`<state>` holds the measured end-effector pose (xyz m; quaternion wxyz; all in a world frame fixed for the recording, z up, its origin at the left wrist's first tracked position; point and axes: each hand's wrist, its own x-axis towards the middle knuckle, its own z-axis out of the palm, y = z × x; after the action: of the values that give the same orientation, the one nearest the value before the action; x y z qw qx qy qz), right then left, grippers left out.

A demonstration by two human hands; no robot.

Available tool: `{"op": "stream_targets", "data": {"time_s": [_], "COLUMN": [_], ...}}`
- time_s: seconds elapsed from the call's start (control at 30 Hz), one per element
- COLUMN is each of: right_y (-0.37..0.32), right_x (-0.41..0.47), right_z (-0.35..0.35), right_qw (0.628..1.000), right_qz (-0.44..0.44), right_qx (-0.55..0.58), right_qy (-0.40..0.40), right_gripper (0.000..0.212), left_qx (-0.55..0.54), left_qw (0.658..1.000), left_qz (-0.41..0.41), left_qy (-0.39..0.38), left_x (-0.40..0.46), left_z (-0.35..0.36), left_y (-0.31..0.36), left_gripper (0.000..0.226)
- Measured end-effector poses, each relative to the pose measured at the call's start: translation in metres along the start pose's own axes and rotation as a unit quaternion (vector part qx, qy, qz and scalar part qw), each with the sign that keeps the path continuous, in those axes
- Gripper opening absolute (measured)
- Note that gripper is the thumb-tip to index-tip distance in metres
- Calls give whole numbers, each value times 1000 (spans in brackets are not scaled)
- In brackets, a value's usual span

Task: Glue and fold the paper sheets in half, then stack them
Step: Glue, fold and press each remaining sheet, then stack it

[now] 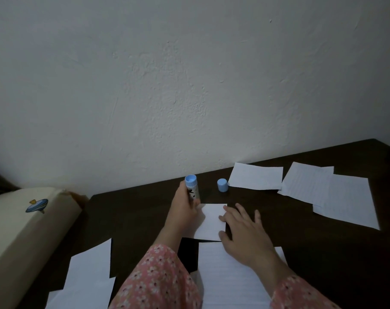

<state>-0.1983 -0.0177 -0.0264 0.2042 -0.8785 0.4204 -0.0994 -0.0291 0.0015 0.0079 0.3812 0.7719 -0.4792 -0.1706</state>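
A dark desk (pixel 323 253) fills the lower half of the frame under a pale wall, with a cream cushion (pixel 22 230) bearing a small blue print at the lower left. Unfolded lined sheets (pixel 337 195) lie overlapping at the right, well apart from more sheets (pixel 89 275) at the lower left and a large lined sheet (pixel 229 279) at bottom centre, partly under the right forearm. A folded sheet (pixel 256 176) rests alone near the wall at centre right; it looks like the start of the finished stack, so most of the work seems still ahead. At centre, a small folded sheet (pixel 212 221) lies flat between the hands. The right hand (pixel 245 235) is spread open, fingers pressing the sheet's right edge, probably firming the crease. The left hand (pixel 185 210) is closed around an uncapped blue glue stick (pixel 192 188), held upright at the sheet's upper left corner. Its blue cap (pixel 222 185) stands on the desk just beside the folded sheet near the wall.
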Motion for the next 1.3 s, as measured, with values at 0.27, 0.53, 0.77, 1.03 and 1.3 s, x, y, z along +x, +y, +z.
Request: {"op": "stream_targets", "data": {"time_s": [0.27,0.53,0.77,1.03,1.3], "right_y": [0,0,-1,0,1], "right_x": [0,-2,0,-2,-3], "right_z": [1,1,1,4,3], "right_qw": [1000,1000,1000,997,998], "right_qz": [-1,4,10,32,4], "right_qx": [-4,-7,-4,-13,9], "right_qy": [-1,4,5,63,54], "right_gripper": [47,47,46,50,30], "left_qx": [22,-188,-437,-404,-243], "left_qw": [998,961,814,881,958], "left_qz": [19,-137,-212,-147,-118], "left_qy": [62,146,319,196,102], "left_x": [0,-7,-36,-55,-45], "left_z": [-18,-26,-32,-8,3], "left_y": [-10,-21,-44,-23,-15], "left_gripper": [40,60,66,54,44]}}
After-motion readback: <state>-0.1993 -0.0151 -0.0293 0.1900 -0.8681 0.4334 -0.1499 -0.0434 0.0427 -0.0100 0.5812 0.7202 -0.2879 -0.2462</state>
